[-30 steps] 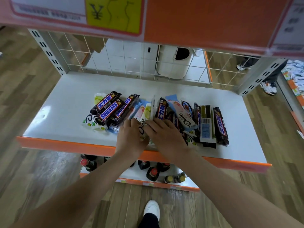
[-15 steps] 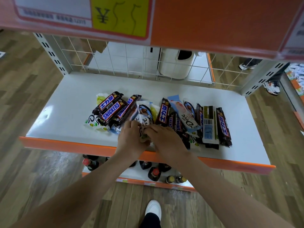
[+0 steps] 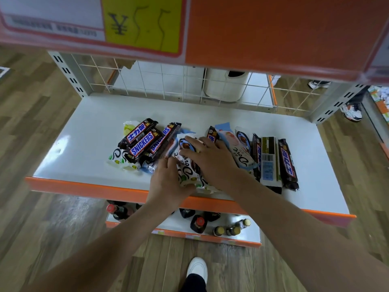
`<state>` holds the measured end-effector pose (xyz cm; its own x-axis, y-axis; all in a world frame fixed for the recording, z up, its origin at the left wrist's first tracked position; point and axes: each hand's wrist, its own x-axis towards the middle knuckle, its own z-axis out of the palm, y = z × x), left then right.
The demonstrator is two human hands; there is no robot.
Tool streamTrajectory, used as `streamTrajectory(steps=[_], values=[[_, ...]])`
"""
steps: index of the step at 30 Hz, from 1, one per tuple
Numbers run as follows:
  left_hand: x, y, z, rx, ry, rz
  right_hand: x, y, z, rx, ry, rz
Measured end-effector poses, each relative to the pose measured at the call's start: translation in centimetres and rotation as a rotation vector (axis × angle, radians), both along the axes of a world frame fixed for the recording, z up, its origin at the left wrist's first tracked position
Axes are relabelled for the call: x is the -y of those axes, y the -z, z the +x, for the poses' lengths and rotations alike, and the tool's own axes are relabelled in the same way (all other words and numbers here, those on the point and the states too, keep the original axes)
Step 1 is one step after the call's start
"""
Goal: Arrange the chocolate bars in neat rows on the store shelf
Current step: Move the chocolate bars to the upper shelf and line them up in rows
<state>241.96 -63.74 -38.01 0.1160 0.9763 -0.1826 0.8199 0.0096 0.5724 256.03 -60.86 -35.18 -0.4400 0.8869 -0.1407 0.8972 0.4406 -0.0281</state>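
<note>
Two hands are working the middle of the pile on the white shelf [image 3: 84, 131], near its orange front lip. Left hand [image 3: 168, 184] is curling its fingers round the near end of a white Dove bar [image 3: 186, 167], gripping it from the left side. Right hand [image 3: 212, 161] is lying flat on top of the same bar and its neighbours, fingers spread and fairly straight, pressing down, not wrapping anything. Chocolate bars are sitting loose on the shelf in two clumps, not in rows. Left clump: three Snickers bars [image 3: 143, 142] lying at a slant and overlapping each other, resting on more white Dove wrappers [image 3: 117, 158] that are poking out underneath. Right clump: a pale blue Dove bar [image 3: 236, 149] lying tilted, then a dark Snickers bar [image 3: 256, 152], a bar flipped barcode side up [image 3: 268, 159], and another Snickers bar [image 3: 288, 163] at the far right, these three running roughly parallel, front to back, touching or just beside each other. Lower shelf [image 3: 248, 237] below is holding dark bottles [image 3: 197, 224] with red and yellow caps, standing upright. Wire mesh back panel [image 3: 160, 81] is closing off the rear of the shelf.
</note>
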Motion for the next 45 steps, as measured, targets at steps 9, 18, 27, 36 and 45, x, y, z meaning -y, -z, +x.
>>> streamTrajectory(steps=[9,18,27,36,45], values=[[0.4,-0.1,0.0,-0.024,-0.028,0.021,-0.7,0.2,0.0,0.065,-0.172,0.121],[0.7,-0.1,-0.7,-0.141,-0.072,0.012,-0.7,-0.7,1.0,-0.102,-0.208,0.362],[-0.5,-0.6,1.6,-0.377,0.002,0.095,-0.6,-1.6,1.0,0.059,-0.137,0.448],[-1.6,-1.2,-0.1,-0.338,0.08,0.085,-1.1,-1.0,2.0,0.152,-0.068,0.022],[-1.7,-1.5,-0.7,-0.338,0.121,0.068,-2.5,-1.9,3.4,0.13,0.034,-0.163]])
